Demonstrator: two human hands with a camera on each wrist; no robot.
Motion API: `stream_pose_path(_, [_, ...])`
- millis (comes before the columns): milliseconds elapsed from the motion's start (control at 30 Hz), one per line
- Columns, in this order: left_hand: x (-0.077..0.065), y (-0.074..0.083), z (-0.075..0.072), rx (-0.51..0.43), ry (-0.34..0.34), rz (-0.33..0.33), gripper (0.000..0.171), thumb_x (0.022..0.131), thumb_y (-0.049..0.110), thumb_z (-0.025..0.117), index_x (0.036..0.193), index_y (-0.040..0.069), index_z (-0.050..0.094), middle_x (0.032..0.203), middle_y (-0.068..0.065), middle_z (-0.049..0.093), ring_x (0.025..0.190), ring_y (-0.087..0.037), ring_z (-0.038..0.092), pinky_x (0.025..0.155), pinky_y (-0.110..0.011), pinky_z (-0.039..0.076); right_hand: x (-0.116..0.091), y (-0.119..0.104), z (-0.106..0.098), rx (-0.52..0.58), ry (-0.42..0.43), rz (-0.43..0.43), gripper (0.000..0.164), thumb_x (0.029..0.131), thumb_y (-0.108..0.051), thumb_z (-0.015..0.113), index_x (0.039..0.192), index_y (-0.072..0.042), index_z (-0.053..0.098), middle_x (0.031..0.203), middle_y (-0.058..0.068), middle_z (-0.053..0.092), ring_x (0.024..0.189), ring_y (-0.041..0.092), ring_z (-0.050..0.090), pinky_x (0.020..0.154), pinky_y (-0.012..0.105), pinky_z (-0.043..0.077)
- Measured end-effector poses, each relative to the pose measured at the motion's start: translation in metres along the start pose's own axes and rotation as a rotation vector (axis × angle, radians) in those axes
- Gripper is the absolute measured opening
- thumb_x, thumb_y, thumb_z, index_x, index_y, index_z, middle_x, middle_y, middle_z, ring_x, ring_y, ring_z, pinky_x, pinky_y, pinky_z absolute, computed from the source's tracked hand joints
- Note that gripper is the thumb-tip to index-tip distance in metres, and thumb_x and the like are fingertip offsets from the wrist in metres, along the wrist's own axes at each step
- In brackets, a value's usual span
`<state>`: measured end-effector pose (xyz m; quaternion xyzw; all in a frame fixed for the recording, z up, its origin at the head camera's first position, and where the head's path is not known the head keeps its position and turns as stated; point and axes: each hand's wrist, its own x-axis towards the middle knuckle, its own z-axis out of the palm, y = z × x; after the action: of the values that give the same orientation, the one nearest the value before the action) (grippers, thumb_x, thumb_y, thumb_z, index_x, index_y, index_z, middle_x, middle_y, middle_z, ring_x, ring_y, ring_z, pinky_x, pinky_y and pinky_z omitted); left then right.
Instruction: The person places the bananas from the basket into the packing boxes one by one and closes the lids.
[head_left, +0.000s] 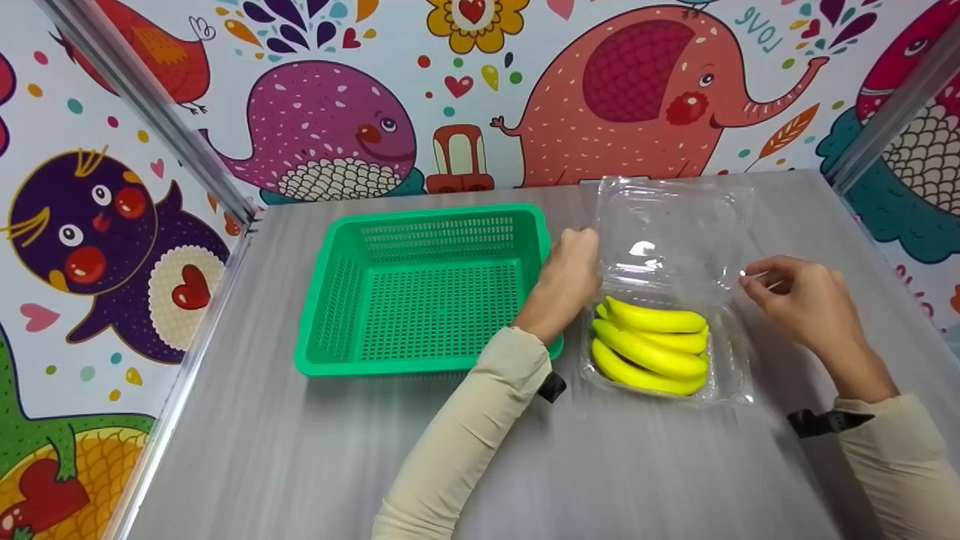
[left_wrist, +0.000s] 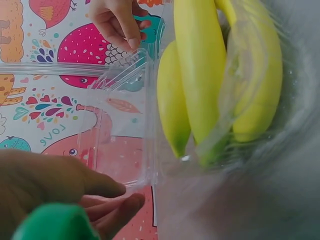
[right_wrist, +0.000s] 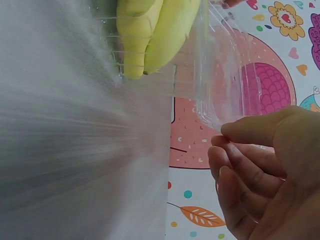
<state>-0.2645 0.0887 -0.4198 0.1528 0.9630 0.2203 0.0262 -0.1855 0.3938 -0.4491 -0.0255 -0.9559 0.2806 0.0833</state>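
A clear plastic clamshell box [head_left: 731,367] sits on the table with its hinged lid [head_left: 675,232] raised at the back. Several yellow bananas [head_left: 652,349] lie side by side in its base. My left hand [head_left: 566,277] is at the lid's left edge; in the left wrist view its fingertips [left_wrist: 120,190] pinch around the rim. At the opposite edge my right hand [head_left: 810,300] holds the lid corner between thumb and fingers, and the right wrist view shows the thumb [right_wrist: 250,127] against the plastic.
A green perforated basket [head_left: 390,367] stands on the table [head_left: 300,450] to the left, close beside my left wrist, with nothing in it. Behind the table rises a wall [head_left: 465,97] printed with cartoon animals, and metal posts [head_left: 165,112] frame the sides.
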Motion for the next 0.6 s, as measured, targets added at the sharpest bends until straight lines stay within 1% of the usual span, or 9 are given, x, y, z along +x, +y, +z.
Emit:
stream_pose_path(100, [-0.002, 0.0, -0.002, -0.041, 0.004, -0.009, 0.021, 0.102, 0.011, 0.075, 0.122, 0.006, 0.073, 0.105, -0.006, 0.077, 0.088, -0.015, 0.075, 0.078, -0.021, 0.064, -0.002, -0.001, -0.001, 0.018, 0.031, -0.009, 0.03, 0.104, -0.028, 0.073, 0.12, -0.003, 0.079, 0.106, 0.022, 0.081, 0.074, -0.001, 0.062, 0.058, 0.013, 0.051])
stream_pose_path(167, [-0.004, 0.0, -0.003, -0.055, 0.02, -0.002, 0.019, 0.103, 0.011, 0.073, 0.121, 0.006, 0.072, 0.103, -0.006, 0.077, 0.087, -0.015, 0.075, 0.077, -0.021, 0.064, -0.004, -0.001, -0.002, 0.036, 0.041, -0.007, 0.033, 0.105, -0.03, 0.071, 0.121, -0.002, 0.079, 0.105, 0.022, 0.081, 0.072, -0.007, 0.058, 0.058, 0.013, 0.051])
stream_pose_path(233, [-0.006, 0.0, -0.005, -0.06, 0.037, 0.007, 0.016, 0.104, 0.012, 0.071, 0.118, 0.006, 0.073, 0.099, -0.006, 0.075, 0.084, -0.014, 0.074, 0.074, -0.019, 0.063, -0.005, -0.002, -0.002, 0.049, 0.047, 0.002, 0.035, 0.106, -0.031, 0.069, 0.123, -0.002, 0.078, 0.106, 0.022, 0.08, 0.071, -0.007, 0.057, 0.059, 0.012, 0.051])
stream_pose_path(333, [-0.007, -0.002, -0.007, -0.076, 0.066, 0.02, 0.012, 0.105, 0.013, 0.068, 0.112, 0.005, 0.073, 0.092, -0.006, 0.074, 0.077, -0.014, 0.072, 0.066, -0.017, 0.061, -0.007, -0.004, -0.003, 0.061, 0.057, 0.012, 0.037, 0.107, -0.032, 0.067, 0.125, -0.001, 0.077, 0.106, 0.023, 0.08, 0.071, -0.005, 0.059, 0.059, 0.011, 0.051])
stream_pose_path(400, [-0.008, -0.004, -0.009, -0.102, 0.093, 0.034, 0.013, 0.106, 0.014, 0.066, 0.113, 0.005, 0.074, 0.092, -0.006, 0.075, 0.076, -0.014, 0.072, 0.065, -0.016, 0.06, -0.009, -0.004, -0.003, 0.072, 0.065, 0.015, 0.037, 0.108, -0.032, 0.067, 0.125, -0.002, 0.077, 0.107, 0.023, 0.08, 0.07, -0.005, 0.06, 0.06, 0.01, 0.05])
stream_pose_path(467, [-0.008, -0.007, -0.011, -0.13, 0.13, 0.052, 0.016, 0.107, 0.013, 0.063, 0.115, 0.005, 0.075, 0.097, -0.008, 0.078, 0.078, -0.014, 0.074, 0.066, -0.015, 0.059, -0.011, -0.005, -0.004, 0.09, 0.072, 0.014, 0.038, 0.108, -0.033, 0.066, 0.126, -0.001, 0.077, 0.106, 0.023, 0.08, 0.07, -0.006, 0.06, 0.06, 0.009, 0.05])
stream_pose_path(500, [-0.008, -0.008, -0.012, -0.147, 0.146, 0.062, 0.018, 0.108, 0.013, 0.062, 0.117, 0.004, 0.076, 0.101, -0.008, 0.08, 0.079, -0.014, 0.074, 0.067, -0.015, 0.06, -0.012, -0.005, -0.004, 0.096, 0.077, 0.019, 0.039, 0.108, -0.034, 0.066, 0.126, -0.002, 0.077, 0.104, 0.019, 0.081, 0.07, -0.006, 0.061, 0.06, 0.01, 0.051])
stream_pose_path(600, [-0.009, -0.012, -0.014, -0.205, 0.178, 0.092, 0.021, 0.109, 0.013, 0.061, 0.119, 0.003, 0.077, 0.108, -0.009, 0.081, 0.083, -0.014, 0.074, 0.072, -0.015, 0.06, -0.016, -0.006, -0.006, 0.137, 0.088, 0.031, 0.04, 0.108, -0.038, 0.066, 0.127, -0.005, 0.077, 0.094, -0.005, 0.08, 0.07, -0.005, 0.064, 0.06, 0.011, 0.053])
